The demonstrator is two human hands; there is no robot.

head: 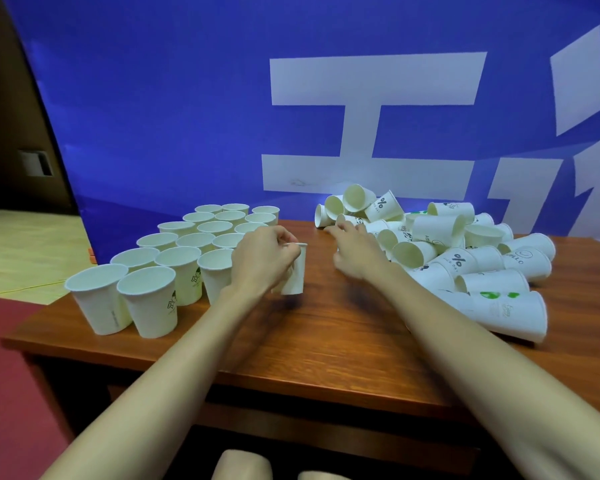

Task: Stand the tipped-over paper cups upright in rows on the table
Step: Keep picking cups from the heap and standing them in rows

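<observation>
Head view: the left hand (264, 258) pinches a cup (295, 271) by its rim, fingers curled over the top edge, holding it upright just right of the standing rows (174, 258) on the left half of the table (326, 341). Whether its base touches the wood I cannot tell; the frame is blurred there. The right hand (352, 251) reaches toward the pile (465, 251) of tipped cups on the right side; its fingers look loosely bent with nothing in them, near a small fallen cup at the pile's near-left edge.

To place this cup well, I judge it should be lowered straight down beside the nearest standing cup (217, 271), extending that row, and let go only once the base sits flat. A rim pinch can dent thin paper, so a light hold is wise. The left wrist is close to the nearest row, so it should lift clear before pulling back
</observation>
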